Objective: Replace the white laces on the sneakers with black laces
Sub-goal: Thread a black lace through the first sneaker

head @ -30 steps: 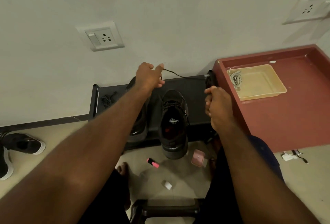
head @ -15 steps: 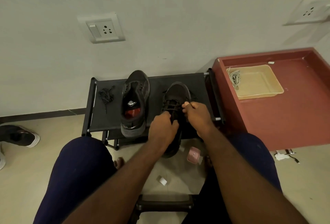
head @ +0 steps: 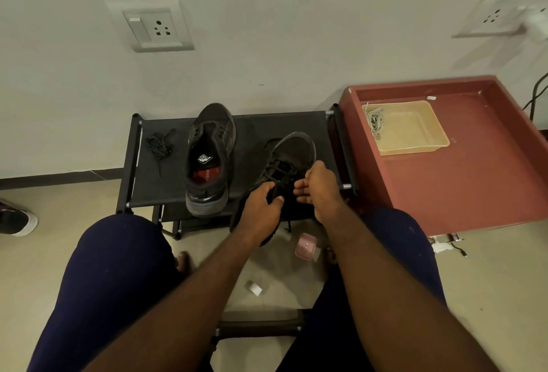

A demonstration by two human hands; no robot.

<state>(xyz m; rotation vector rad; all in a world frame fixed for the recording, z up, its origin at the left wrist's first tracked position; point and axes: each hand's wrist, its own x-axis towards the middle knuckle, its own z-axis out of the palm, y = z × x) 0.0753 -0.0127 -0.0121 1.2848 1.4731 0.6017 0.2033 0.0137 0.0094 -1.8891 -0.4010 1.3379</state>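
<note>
The sneaker (head: 296, 149) lies across the front edge of the rack (head: 284, 124), toe toward the wall and turned a little right. Its heel and most of its opening are hidden under both hands, and the black lace threaded through its eyelets is hard to pick out against the dark upper. The left hand (head: 261, 208) curls thumb and fingers onto something dark at the lacing; whether that is the lace or the eyelet edge cannot be told. The right hand (head: 321, 190) sits just beside it with fingers bent inward, and what it holds, if anything, cannot be told.

The second sneaker (head: 210, 158) stands on the rack to the left, heel over the front edge. A loose black lace (head: 160, 146) lies bunched near the rack's left end. The white laces (head: 375, 121) sit in a corner of the beige tray (head: 415, 137). Another shoe (head: 16, 219) is cut off at the left edge.

Since half a second ago the sneaker's toe has swung right, and the hands have drawn slightly apart. The second sneaker and the loose lace have not moved.
</note>
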